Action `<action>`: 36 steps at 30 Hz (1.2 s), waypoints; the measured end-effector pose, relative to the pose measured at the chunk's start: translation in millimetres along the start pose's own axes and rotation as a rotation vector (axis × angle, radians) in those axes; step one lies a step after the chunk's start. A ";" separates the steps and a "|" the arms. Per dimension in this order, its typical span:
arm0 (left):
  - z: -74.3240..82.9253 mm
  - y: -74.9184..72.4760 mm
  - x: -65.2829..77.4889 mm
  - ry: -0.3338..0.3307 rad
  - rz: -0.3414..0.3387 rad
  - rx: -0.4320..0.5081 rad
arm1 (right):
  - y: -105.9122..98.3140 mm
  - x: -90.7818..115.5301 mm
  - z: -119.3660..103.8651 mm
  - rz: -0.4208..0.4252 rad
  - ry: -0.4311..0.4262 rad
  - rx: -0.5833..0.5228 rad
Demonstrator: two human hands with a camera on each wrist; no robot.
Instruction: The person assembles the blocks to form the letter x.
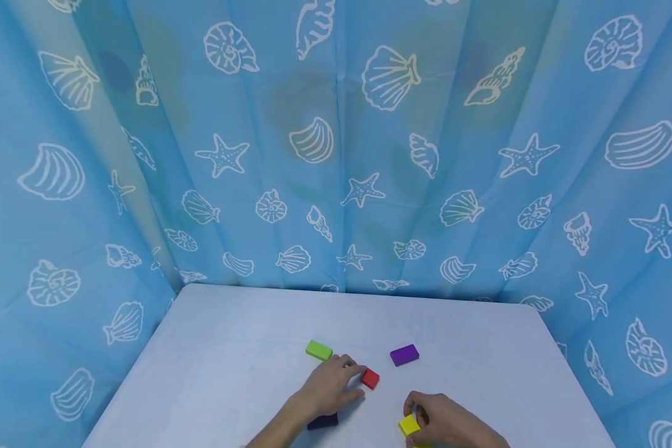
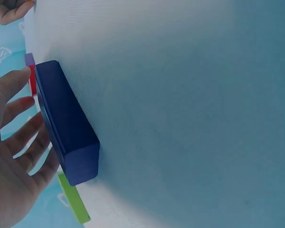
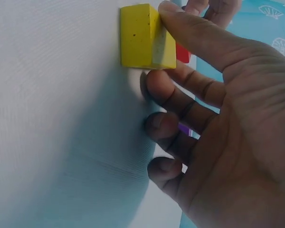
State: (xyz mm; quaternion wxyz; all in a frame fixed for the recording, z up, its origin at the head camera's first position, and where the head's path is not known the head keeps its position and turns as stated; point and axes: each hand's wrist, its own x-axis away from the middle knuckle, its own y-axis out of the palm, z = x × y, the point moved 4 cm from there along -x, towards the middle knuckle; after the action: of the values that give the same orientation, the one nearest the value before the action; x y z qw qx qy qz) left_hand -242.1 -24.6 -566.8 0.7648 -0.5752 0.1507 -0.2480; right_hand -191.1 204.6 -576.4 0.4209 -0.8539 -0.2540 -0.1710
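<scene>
My left hand (image 1: 330,387) reaches over the table with its fingers spread. Its index fingertip is at the edge of a red block (image 1: 370,378), and the thumb stands apart from it; whether they touch I cannot tell. Below that hand lies a dark blue block (image 2: 69,121), partly covered by the wrist in the head view. Between thumb and fingers, my right hand (image 1: 450,420) pinches a yellow block (image 3: 137,37) at the table's near side. The yellow block's far end is hidden by the fingers in the right wrist view.
A lime green block (image 1: 318,350) lies just beyond the left hand. Farther right is a purple block (image 1: 404,354). The white table (image 1: 229,348) ends at a blue curtain (image 1: 336,155) printed with shells and starfish, which also hangs along both sides.
</scene>
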 end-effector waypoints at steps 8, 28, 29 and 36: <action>6.7 2.5 -6.8 -0.010 0.021 -0.019 | -3.4 3.0 2.5 0.034 0.036 0.040; 14.0 6.0 -11.2 0.009 0.047 -0.014 | -0.1 2.8 2.1 0.011 0.093 -0.012; 14.1 6.0 -11.6 0.006 0.045 -0.009 | 0.2 2.8 2.2 0.011 0.100 -0.008; 15.1 8.5 -12.8 -0.009 0.019 -0.009 | -2.0 4.7 4.2 0.008 0.095 0.035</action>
State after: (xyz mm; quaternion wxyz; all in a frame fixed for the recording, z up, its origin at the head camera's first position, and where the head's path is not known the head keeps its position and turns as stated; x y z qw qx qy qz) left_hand -243.3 -3.6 -571.2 0.7652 -0.5782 0.1540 -0.2375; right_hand -188.1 210.4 -575.2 0.4479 -0.8384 -0.2333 -0.2050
